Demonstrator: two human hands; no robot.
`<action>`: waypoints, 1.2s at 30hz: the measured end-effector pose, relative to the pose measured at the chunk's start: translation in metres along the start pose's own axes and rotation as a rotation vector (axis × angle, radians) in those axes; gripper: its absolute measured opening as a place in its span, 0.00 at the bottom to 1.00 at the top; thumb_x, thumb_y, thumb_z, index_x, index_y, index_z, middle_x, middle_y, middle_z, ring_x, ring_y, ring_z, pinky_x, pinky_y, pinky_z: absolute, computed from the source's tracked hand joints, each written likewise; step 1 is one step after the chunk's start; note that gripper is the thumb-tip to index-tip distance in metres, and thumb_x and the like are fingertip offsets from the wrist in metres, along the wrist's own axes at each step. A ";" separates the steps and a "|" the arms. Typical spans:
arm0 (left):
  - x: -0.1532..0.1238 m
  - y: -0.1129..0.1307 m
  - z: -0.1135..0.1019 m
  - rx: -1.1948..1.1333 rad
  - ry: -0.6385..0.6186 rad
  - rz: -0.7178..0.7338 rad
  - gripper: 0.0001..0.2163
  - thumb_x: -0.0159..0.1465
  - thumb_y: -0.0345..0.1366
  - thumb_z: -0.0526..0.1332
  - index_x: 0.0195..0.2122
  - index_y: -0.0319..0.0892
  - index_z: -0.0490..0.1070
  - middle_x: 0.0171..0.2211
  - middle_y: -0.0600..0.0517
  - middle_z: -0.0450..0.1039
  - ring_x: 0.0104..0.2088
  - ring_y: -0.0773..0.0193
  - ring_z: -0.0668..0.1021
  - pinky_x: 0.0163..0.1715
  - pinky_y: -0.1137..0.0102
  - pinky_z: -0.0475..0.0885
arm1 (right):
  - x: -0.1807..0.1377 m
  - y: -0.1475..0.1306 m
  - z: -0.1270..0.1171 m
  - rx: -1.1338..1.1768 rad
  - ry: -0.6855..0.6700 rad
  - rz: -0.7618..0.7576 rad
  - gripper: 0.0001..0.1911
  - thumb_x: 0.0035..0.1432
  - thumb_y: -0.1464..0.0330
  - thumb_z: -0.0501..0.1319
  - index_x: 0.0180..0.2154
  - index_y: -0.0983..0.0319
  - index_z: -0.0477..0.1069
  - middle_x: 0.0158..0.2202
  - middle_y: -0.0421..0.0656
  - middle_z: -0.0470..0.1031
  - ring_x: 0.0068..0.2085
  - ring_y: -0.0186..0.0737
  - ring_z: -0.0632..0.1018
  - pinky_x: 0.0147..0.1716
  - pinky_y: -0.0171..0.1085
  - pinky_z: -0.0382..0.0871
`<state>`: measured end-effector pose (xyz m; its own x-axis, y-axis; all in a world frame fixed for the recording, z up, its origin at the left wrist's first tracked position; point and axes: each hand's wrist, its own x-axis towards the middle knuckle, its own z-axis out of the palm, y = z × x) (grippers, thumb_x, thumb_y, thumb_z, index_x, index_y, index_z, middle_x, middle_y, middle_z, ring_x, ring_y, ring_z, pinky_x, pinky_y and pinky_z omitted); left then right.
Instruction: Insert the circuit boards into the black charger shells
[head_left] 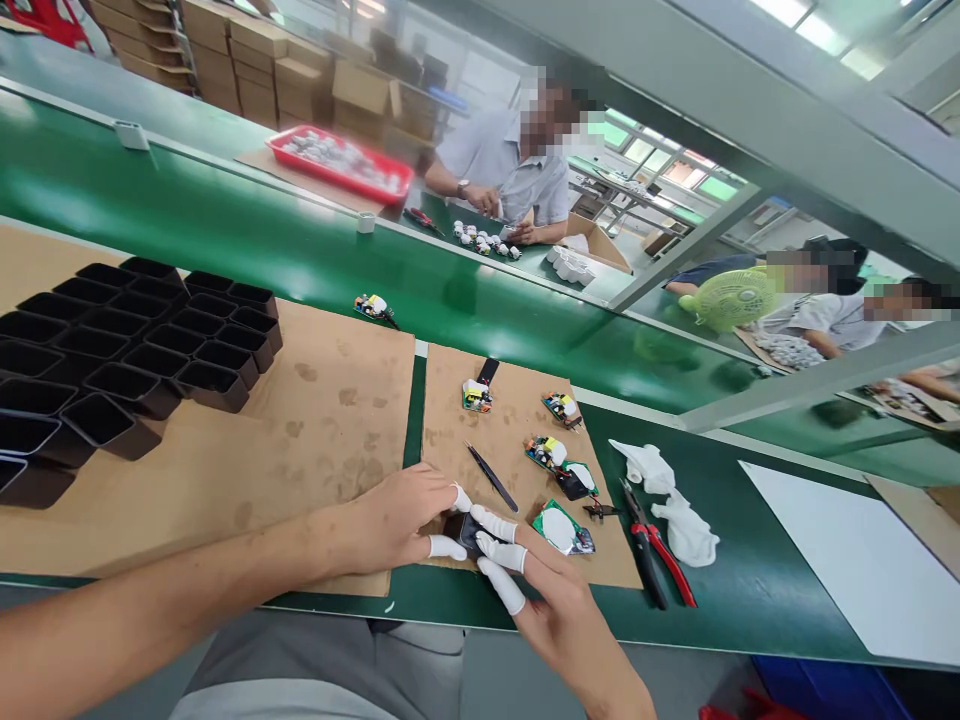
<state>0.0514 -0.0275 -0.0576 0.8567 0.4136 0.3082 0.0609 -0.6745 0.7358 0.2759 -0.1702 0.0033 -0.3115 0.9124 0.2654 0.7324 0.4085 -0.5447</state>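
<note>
A small black plastic case point(463, 533) lies at the front edge of the cardboard, between my two hands. My left hand point(405, 515), with white finger cots on thumb and finger, grips it from the left. From the right, my right hand point(544, 590), with several white-cotted fingers, closes on the same case. The fingers hide part of it, and I cannot tell what is inside. Just beyond lie black tweezers point(492, 476). To the right is a green circuit board point(561, 528) with a round white patch, and more circuit boards point(546, 452) with yellow and white parts lie behind it.
Rows of black open cases point(139, 345) stand on cardboard at left. Red-and-black pliers point(656, 550) and crumpled white cloths point(686, 525) lie at right, near a white sheet point(855, 560). Across the green belt point(450, 290), a co-worker point(510, 160) sits beside a red tray point(341, 162).
</note>
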 end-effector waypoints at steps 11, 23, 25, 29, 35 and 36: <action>-0.006 0.002 -0.003 0.030 0.106 -0.020 0.09 0.72 0.39 0.71 0.47 0.45 0.74 0.45 0.46 0.84 0.47 0.49 0.84 0.50 0.56 0.79 | -0.007 0.002 0.029 -0.162 0.222 -0.063 0.27 0.76 0.81 0.62 0.70 0.57 0.76 0.60 0.58 0.86 0.59 0.54 0.88 0.55 0.47 0.88; 0.000 -0.012 -0.024 0.092 0.527 -0.304 0.06 0.72 0.37 0.65 0.48 0.46 0.75 0.50 0.46 0.87 0.52 0.48 0.87 0.53 0.51 0.83 | 0.030 0.017 0.018 -0.127 0.474 0.122 0.10 0.78 0.65 0.66 0.55 0.56 0.84 0.56 0.52 0.89 0.58 0.53 0.89 0.58 0.49 0.87; 0.001 -0.016 -0.024 0.114 0.545 -0.310 0.05 0.72 0.37 0.65 0.47 0.47 0.74 0.51 0.46 0.87 0.53 0.48 0.86 0.52 0.52 0.83 | 0.080 0.053 -0.008 -0.149 0.553 0.232 0.13 0.80 0.62 0.64 0.58 0.59 0.81 0.62 0.54 0.85 0.63 0.53 0.86 0.63 0.54 0.84; 0.004 -0.020 -0.023 0.154 0.532 -0.289 0.04 0.72 0.36 0.66 0.45 0.46 0.73 0.48 0.46 0.87 0.50 0.47 0.87 0.51 0.51 0.83 | 0.195 0.141 -0.057 -0.203 0.560 0.438 0.19 0.78 0.60 0.69 0.63 0.60 0.77 0.63 0.50 0.81 0.58 0.51 0.85 0.58 0.55 0.85; 0.015 -0.026 -0.019 0.215 0.556 -0.266 0.03 0.70 0.35 0.66 0.42 0.46 0.72 0.41 0.47 0.84 0.43 0.46 0.86 0.43 0.51 0.83 | 0.277 0.208 -0.066 -0.313 0.389 0.548 0.21 0.77 0.59 0.70 0.64 0.60 0.76 0.64 0.50 0.79 0.58 0.52 0.84 0.57 0.55 0.84; 0.017 -0.027 -0.017 0.223 0.561 -0.263 0.04 0.70 0.35 0.66 0.43 0.46 0.72 0.40 0.47 0.84 0.42 0.46 0.86 0.42 0.51 0.83 | 0.280 0.213 -0.064 -0.331 0.357 0.548 0.21 0.76 0.59 0.70 0.64 0.60 0.76 0.64 0.50 0.79 0.58 0.52 0.84 0.57 0.55 0.84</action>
<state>0.0559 0.0083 -0.0625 0.4051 0.7975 0.4470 0.3887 -0.5928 0.7053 0.3829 0.1705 0.0124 0.3267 0.8970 0.2978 0.8888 -0.1845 -0.4195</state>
